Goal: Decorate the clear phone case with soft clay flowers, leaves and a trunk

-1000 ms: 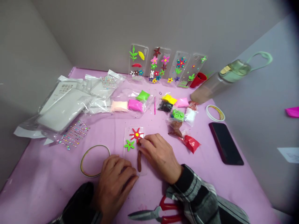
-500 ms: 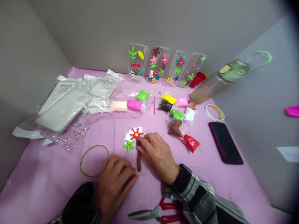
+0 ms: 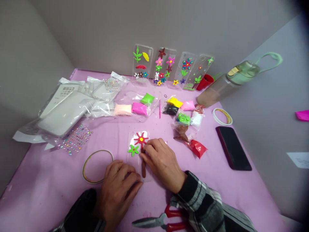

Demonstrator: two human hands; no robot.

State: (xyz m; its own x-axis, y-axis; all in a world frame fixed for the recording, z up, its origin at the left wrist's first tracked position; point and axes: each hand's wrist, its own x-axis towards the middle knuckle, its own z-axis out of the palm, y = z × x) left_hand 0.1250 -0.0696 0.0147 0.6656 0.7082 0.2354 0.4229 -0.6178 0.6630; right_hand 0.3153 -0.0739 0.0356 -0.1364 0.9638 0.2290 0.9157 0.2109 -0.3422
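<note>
A clear phone case (image 3: 133,164) lies flat on the pink cloth, bearing a red clay flower (image 3: 141,139) with a yellow centre, a green flower (image 3: 133,150) and a brown clay strip (image 3: 144,169). My right hand (image 3: 164,161) has its thumb and index fingertips pinched at the strip's upper end, just below the red flower. Curled fingers of my left hand (image 3: 120,185) rest at the case's lower left edge, the thumb and index close together at its corner.
Red-handled scissors (image 3: 154,222) lie near the front edge. A tape ring (image 3: 83,169) is at left, plastic-wrapped cases (image 3: 64,114) behind it. Clay packets (image 3: 198,148), a phone (image 3: 233,148) and a bottle (image 3: 222,88) stand or lie to the right. Decorated cases (image 3: 147,72) lean at the back.
My right fingertips have shifted slightly down and left along the brown strip, exposing a little more of it near the red flower. My left hand has not moved.
</note>
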